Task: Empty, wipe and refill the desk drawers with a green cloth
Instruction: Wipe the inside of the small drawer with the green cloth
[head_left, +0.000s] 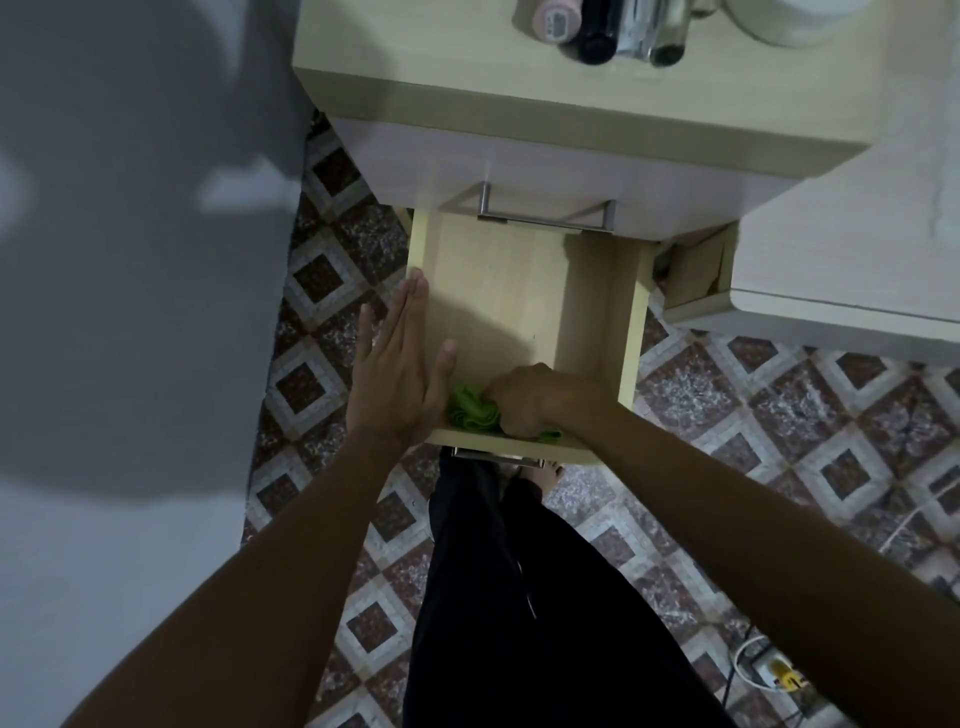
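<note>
All positions below were referenced to the open drawer (519, 291), which stood pulled out beneath a closed upper drawer (545, 171).

Left of the drawer, the left hand (400, 374) lay flat with straight fingers along the drawer's left wall, thumb over the rim. It grasped nothing; it probably steadied the drawer.

Inside the drawer, at the near-left corner against the front panel, sat the green cloth (470, 413), bunched into folds. The drawer floor around it showed no contents, so the wiping step was judged to be in hand.

Immediately right of the cloth, the right hand (524, 400) was curled down onto it, gripping the bunch.

Handling judgement: the cloth appeared soft, light and limp. It would fold and slip under pressure rather than hold shape. A grip on the gathered centre, with the palm pressing downward, was judged suitable. Loose edges could catch in the corners. The drawer seemed a light, stiff board box; it was best braced at a side wall.
</note>
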